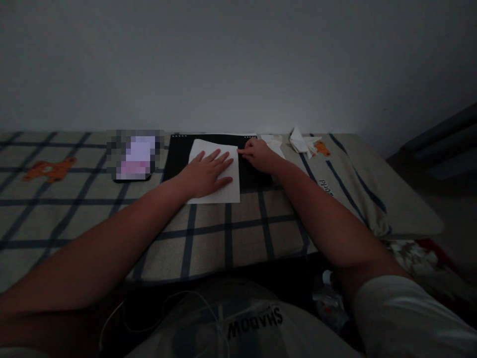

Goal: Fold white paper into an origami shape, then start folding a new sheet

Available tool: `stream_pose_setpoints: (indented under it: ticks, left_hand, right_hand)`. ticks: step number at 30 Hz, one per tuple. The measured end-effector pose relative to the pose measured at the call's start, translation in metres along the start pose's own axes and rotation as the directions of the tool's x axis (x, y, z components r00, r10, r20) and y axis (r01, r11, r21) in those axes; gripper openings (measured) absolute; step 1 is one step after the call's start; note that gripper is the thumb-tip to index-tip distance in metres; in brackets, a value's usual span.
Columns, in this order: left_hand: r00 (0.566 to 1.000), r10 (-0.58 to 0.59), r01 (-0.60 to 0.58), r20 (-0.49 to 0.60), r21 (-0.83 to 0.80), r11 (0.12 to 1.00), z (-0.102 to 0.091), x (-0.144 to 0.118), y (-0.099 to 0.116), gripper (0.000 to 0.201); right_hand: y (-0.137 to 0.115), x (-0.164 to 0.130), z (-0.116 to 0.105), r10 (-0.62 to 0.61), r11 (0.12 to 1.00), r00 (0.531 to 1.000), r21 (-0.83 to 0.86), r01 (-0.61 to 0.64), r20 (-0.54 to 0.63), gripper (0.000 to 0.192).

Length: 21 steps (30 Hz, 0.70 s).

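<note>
A white sheet of paper (231, 193) lies partly on a black, flat pad (254, 178) with punched holes along its far edge. The sheet's near end reaches past the pad onto the checked cloth. My left hand (206, 175) rests flat on the sheet, fingers spread. At the sheet's upper right corner, my right hand (259, 153) is closed, with its thumb and forefinger pinched at the paper's edge. More white paper (275, 141) shows behind the right hand. Farther right sits a folded white paper shape (299, 141) with pointed parts.
A phone (134, 158) with a lit, blurred screen lies left of the pad. Checked cloth (208, 238) covers the surface, which meets a pale wall (223, 64). Below the near edge are a plastic bottle (328, 296) and a white cable (196, 293). Crumpled pale material (413, 256) lies at lower right.
</note>
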State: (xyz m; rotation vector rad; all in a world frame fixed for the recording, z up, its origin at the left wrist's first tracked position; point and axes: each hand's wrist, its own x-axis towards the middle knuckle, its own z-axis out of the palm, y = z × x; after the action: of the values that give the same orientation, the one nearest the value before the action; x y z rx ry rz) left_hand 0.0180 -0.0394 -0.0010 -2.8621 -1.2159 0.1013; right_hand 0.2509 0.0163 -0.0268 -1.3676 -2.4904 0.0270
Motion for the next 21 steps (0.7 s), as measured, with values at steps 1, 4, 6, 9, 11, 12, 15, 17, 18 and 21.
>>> stream_pose_setpoints:
  ticks: [1,4,6,9,11,12,15,17,18,21]
  left_hand:
    - [1.000,0.001,-0.001,0.007,0.002,1.000,0.000,0.000,0.000,0.064]
    - [1.000,0.010,-0.010,0.020,0.002,1.000,-0.001,0.001,0.000,0.065]
    - [1.000,0.021,-0.021,0.020,-0.001,1.000,0.000,0.001,-0.001,0.065]
    - [0.999,0.033,-0.033,0.013,-0.010,0.999,0.001,0.001,-0.002,0.066]
    - [0.999,0.031,-0.031,0.011,-0.016,0.999,0.001,0.001,-0.003,0.065]
    - [1.000,0.029,-0.028,0.012,-0.018,0.999,0.001,0.001,-0.003,0.065]
    - [0.999,0.027,-0.026,0.019,-0.020,0.999,0.000,0.001,-0.003,0.067]
    - [0.999,0.025,-0.024,0.024,-0.016,1.000,-0.001,0.001,-0.003,0.068]
    - [0.999,0.023,-0.023,0.026,-0.014,1.000,-0.001,0.001,-0.003,0.068]
    - [0.999,0.019,-0.019,0.029,-0.018,1.000,0.001,0.001,-0.004,0.067]
  right_hand:
    - [0.000,0.000,0.000,0.002,1.000,1.000,0.002,-0.002,0.004,0.036]
    - [0.001,0.000,0.000,0.001,1.000,1.000,0.015,-0.001,0.018,0.036]
    - [0.002,0.001,0.000,0.002,1.000,1.000,0.024,-0.002,0.023,0.036]
    - [0.001,0.001,-0.001,0.013,0.999,0.999,0.033,-0.014,0.031,0.036]
    - [0.000,0.001,-0.001,0.019,0.999,0.999,0.033,-0.020,0.036,0.036]
    - [0.000,0.000,-0.002,0.019,0.999,0.999,0.032,-0.020,0.035,0.036]
    - [0.001,0.000,-0.003,0.012,0.999,1.000,0.043,-0.013,0.016,0.036]
    - [0.004,-0.001,-0.003,0.016,0.998,1.000,0.064,-0.016,-0.007,0.035]
    - [0.006,-0.001,-0.004,0.024,0.997,1.000,0.076,-0.022,-0.020,0.035]
    - [0.010,-0.001,-0.004,0.048,0.994,0.998,0.104,-0.042,-0.051,0.034]
